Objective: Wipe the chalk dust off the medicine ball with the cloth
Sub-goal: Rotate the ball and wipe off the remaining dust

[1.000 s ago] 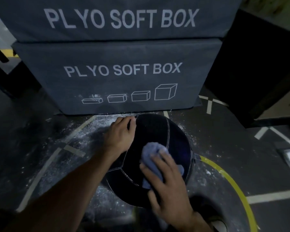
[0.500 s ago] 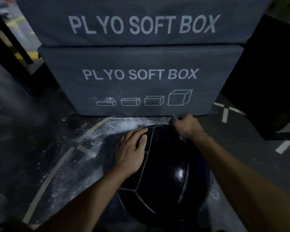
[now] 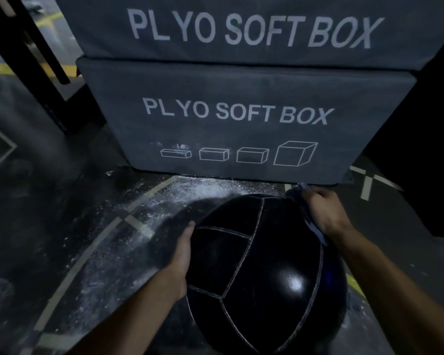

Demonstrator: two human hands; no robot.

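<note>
**Far side of the ball gets the cloth**

Left of the medicine ball [image 3: 262, 272], chalk dust [image 3: 128, 226] lies scattered on the floor. The left hand [image 3: 181, 260] presses flat against the ball's left flank, fingers straight, steadying it. The ball sits on the floor just in front of the lower plyo box [image 3: 236, 119]. At its upper right, the right hand [image 3: 323, 213] grips the cloth [image 3: 308, 216], fingers curled round it. Wiping looks underway; next likely needs a firm sweep across the panels. No containers here.
</note>
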